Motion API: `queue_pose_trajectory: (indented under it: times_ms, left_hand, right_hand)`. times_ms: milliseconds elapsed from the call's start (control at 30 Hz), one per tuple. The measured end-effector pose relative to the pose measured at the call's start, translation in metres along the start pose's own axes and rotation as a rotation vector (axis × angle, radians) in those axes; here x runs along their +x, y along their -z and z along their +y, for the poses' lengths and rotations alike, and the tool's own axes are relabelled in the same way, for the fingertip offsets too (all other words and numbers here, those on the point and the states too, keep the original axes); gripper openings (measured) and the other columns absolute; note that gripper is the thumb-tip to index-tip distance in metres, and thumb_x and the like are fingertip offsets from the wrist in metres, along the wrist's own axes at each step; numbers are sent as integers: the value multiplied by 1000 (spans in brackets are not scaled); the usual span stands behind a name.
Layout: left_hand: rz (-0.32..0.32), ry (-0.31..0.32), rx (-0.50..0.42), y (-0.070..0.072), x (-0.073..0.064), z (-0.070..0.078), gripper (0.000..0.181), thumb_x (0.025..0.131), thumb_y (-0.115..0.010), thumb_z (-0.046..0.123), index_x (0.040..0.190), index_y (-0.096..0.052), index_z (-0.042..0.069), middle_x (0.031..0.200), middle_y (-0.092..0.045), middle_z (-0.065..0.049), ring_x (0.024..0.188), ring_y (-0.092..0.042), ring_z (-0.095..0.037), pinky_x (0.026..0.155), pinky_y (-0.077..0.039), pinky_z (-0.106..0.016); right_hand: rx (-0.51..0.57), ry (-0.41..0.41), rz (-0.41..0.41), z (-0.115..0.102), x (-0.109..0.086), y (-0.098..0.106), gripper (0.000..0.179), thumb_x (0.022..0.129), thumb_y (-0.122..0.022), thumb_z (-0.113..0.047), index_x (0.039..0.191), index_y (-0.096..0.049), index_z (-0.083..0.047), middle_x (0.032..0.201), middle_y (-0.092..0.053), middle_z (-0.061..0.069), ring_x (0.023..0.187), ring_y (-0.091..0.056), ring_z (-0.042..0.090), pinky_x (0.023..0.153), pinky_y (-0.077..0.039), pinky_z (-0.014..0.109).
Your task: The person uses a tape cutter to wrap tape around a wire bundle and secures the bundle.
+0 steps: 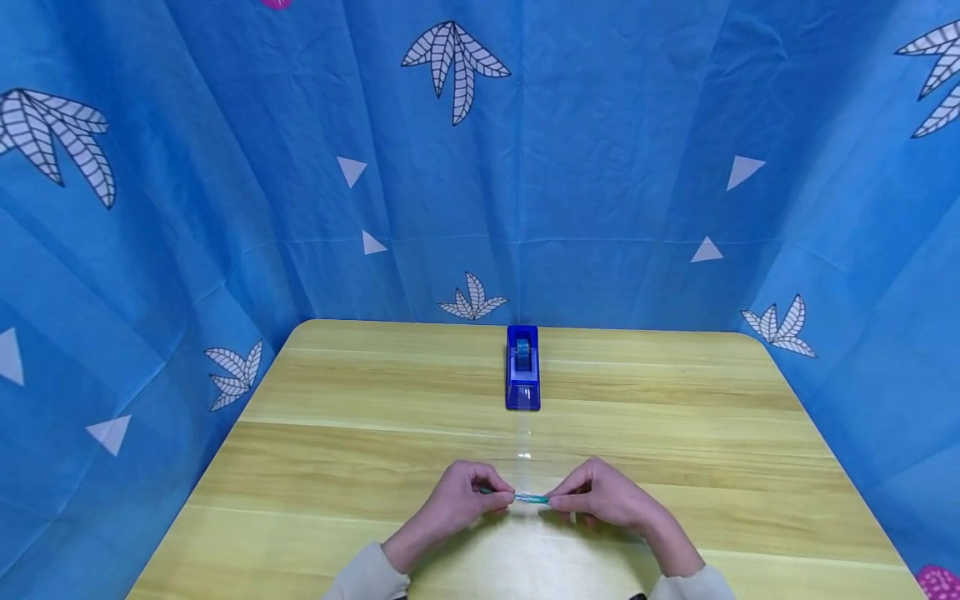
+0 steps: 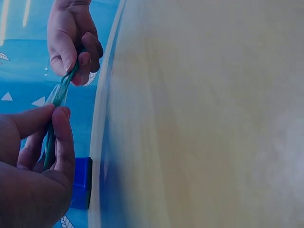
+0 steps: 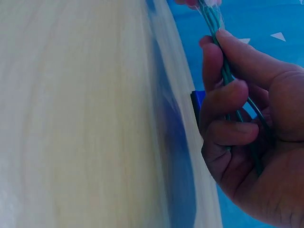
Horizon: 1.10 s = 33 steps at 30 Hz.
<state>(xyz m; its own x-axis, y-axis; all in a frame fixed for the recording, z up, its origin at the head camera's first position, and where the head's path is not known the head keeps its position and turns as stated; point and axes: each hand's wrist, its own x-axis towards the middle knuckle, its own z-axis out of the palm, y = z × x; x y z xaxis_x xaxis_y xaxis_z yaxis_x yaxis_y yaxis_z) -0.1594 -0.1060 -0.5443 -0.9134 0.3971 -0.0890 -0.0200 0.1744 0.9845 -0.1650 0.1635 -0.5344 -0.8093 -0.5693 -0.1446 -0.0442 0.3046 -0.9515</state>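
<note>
A slim bundle of green wires (image 1: 534, 499) is stretched level between both hands, low over the table. My left hand (image 1: 468, 496) pinches one end between thumb and fingertips. At the other end my right hand (image 1: 600, 496) grips it with the thumb and forefinger, and in the right wrist view loose strands (image 3: 256, 111) run back into the curled palm. A strip of clear tape (image 1: 523, 454) reaches from the blue tape dispenser (image 1: 522, 367) toward the bundle. Between the hands, clear tape (image 3: 216, 10) lies around the wires in the right wrist view.
The dispenser stands at the middle of the far edge of the wood-grain table (image 1: 360, 392), its front facing the hands. A blue patterned curtain (image 1: 600, 167) hangs behind the table and along both sides.
</note>
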Motion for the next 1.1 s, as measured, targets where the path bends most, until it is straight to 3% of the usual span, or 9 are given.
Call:
queue_pose_trajectory:
  times_ms: [233,367,533,667,833,1100]
  left_hand:
    - [-35,53,-91,3,2,-2,18,89,-78,3,105,-73,-5,94,-74,-10,77,-70,-15,74,-63,-28]
    - [-45,59,-96,3,3,-3,16,90,-77,4,103,-73,-4,92,-75,-8,75,-69,-15,72,-62,-27]
    - [-40,50,-104,2,5,-2,11,88,-75,-4,98,-73,-7,89,-74,-6,75,-69,-15,71,-62,-25]
    - [-25,24,-93,1,5,-2,9,85,-75,-8,94,-73,-8,87,-74,-4,74,-68,-15,70,-61,-23]
    - [-16,-16,-54,2,6,-2,6,84,-77,-7,90,-75,-5,89,-76,-12,74,-67,-14,70,-60,-21]
    - [-8,-43,16,2,7,-3,6,84,-78,-8,88,-76,-4,89,-76,-16,74,-66,-13,67,-57,-17]
  right_hand:
    - [-70,29,119,-1,0,0,17,89,-81,-15,102,-81,-4,84,-73,10,66,-54,7,58,-44,19]
    - [-93,48,174,-1,1,-1,17,87,-82,-14,100,-81,-3,86,-75,8,71,-58,8,65,-47,21]
    - [-94,37,200,-1,1,-2,17,86,-83,-14,99,-82,-4,86,-75,9,70,-56,8,63,-46,21]
    - [-95,15,166,2,1,0,17,91,-80,-18,104,-81,-7,91,-76,10,70,-60,11,61,-50,22]
    - [-24,-37,69,0,-1,7,21,99,-70,-22,108,-80,-7,89,-74,16,64,-62,15,55,-54,26]
    - [-25,-56,8,1,3,6,26,100,-69,-26,95,-80,-3,82,-73,14,51,-48,9,45,-40,17]
